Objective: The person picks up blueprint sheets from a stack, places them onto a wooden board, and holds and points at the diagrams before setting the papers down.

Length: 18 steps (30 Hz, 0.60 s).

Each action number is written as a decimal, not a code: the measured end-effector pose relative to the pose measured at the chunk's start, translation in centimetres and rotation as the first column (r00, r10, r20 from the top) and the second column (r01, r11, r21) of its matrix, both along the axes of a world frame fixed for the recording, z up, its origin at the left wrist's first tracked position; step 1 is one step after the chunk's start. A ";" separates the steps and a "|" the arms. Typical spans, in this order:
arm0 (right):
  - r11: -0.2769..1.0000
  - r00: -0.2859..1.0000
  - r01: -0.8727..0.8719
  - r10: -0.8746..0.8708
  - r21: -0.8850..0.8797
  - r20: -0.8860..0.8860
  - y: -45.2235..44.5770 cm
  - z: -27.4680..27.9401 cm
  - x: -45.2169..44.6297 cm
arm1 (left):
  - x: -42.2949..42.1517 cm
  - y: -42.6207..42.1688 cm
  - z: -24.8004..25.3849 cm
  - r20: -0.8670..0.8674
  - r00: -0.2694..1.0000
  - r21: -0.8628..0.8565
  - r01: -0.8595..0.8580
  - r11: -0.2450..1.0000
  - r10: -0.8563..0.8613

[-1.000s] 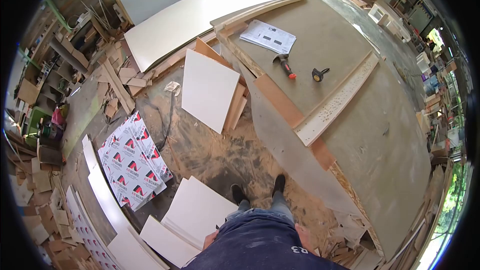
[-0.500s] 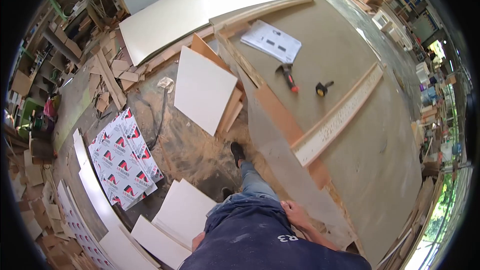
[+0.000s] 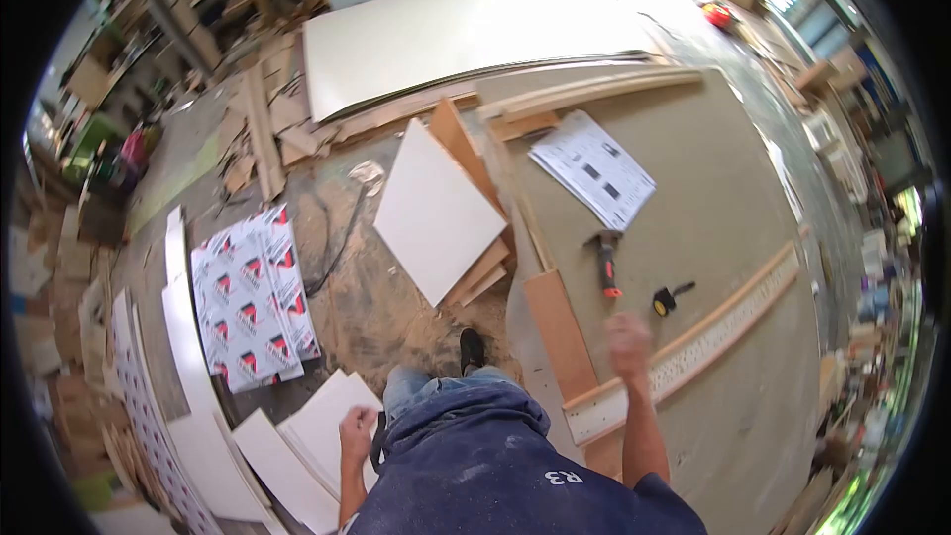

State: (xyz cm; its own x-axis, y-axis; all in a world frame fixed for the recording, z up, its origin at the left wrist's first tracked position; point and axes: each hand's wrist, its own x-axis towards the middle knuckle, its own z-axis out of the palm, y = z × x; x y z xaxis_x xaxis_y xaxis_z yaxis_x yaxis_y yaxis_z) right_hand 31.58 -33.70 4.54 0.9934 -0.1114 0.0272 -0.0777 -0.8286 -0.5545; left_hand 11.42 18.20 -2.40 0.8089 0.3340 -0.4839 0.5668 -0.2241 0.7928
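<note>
My right hand [image 3: 628, 333], blurred by motion, reaches over the large board-topped table [image 3: 713, 178], just below a claw hammer [image 3: 608, 266] with a red-and-black handle. A yellow-and-black tape measure [image 3: 664, 304] lies to its right, apart from the hand. Above the hammer rest printed sheets [image 3: 595, 170]. A long speckled board strip [image 3: 684, 357] crosses the table beside my right hand. At my left side, my left hand [image 3: 358, 432] hangs with curled fingers and nothing visible in it, near white panels [image 3: 317, 436] on the floor.
A leaning white panel [image 3: 436, 213] and brown boards stand against the table's left side. Printed-wrap boards [image 3: 248, 297] lie at left, with a dark cable [image 3: 342, 248] on the dusty floor. Large white sheets [image 3: 466, 35] are stacked at the back, near wood scraps [image 3: 263, 129].
My right hand has left my hip and moved forward over the table towards the hammer. My left hand has swung outwards from my side. The view has shifted, and the tools have not moved on the table.
</note>
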 end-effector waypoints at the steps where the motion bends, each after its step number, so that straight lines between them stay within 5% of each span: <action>1: 0.969 0.973 0.124 -0.077 -0.215 0.216 -2.5 -0.2 1.7 | 2.5 0.3 1.6 0.091 0.994 -0.161 -0.039 0.986 0.054; 3: 0.797 0.935 0.340 -0.228 -0.499 0.273 -6.0 -0.3 3.7 | 5.9 -1.7 3.5 0.095 0.980 -0.204 0.189 0.961 -0.172; 4: 0.760 0.936 0.352 -0.281 -0.546 0.213 -7.8 -1.3 4.2 | 7.3 -2.2 3.8 0.086 0.986 -0.203 0.154 0.967 -0.139; 5: 0.717 0.927 0.366 -0.337 -0.593 0.163 -9.8 -3.1 4.3 | 8.8 -2.5 3.6 0.009 0.945 -0.193 0.322 0.927 -0.326; 6: 0.785 0.934 0.303 -0.358 -0.540 0.003 -12.4 -4.6 4.5 | 9.9 -2.5 3.4 -0.069 0.861 -0.201 0.482 0.853 -0.503; 7: 0.844 0.919 0.248 -0.360 -0.476 -0.159 -14.3 -5.8 4.4 | 10.6 -2.2 2.6 -0.070 0.874 -0.202 0.459 0.865 -0.481; 9: 0.910 0.901 0.355 -0.394 -0.214 -0.181 -15.2 -6.9 3.8 | 12.3 -1.3 0.8 -0.054 0.840 -0.187 0.523 0.832 -0.540; 14: 0.820 0.860 0.451 -0.505 -0.352 -0.077 -16.7 -9.1 3.9 | 18.8 1.3 -3.4 -0.019 0.849 -0.036 0.527 0.849 -0.528; 16: 0.635 0.700 0.691 -0.707 -0.345 0.101 -15.6 -10.1 5.7 | 21.5 3.4 -5.8 -0.006 0.832 -0.055 0.553 0.831 -0.554; 17: 0.639 0.702 0.690 -0.705 -0.340 0.102 -13.8 -10.0 7.2 | 22.5 4.7 -6.9 -0.003 0.835 -0.050 0.550 0.834 -0.550; 18: 0.569 0.625 0.780 -0.722 -0.259 0.297 -11.4 -9.6 8.7 | 23.7 6.4 -7.9 0.035 0.831 0.021 0.554 0.832 -0.555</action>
State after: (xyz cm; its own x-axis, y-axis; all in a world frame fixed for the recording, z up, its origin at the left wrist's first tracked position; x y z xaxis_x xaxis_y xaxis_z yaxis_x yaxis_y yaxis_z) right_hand 40.24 -45.10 -5.02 0.5343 -0.7699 0.3490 -0.7050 -0.6337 -0.3186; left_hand 35.12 24.61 -10.31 0.8774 -0.1719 -0.4479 0.3143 -0.4992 0.8074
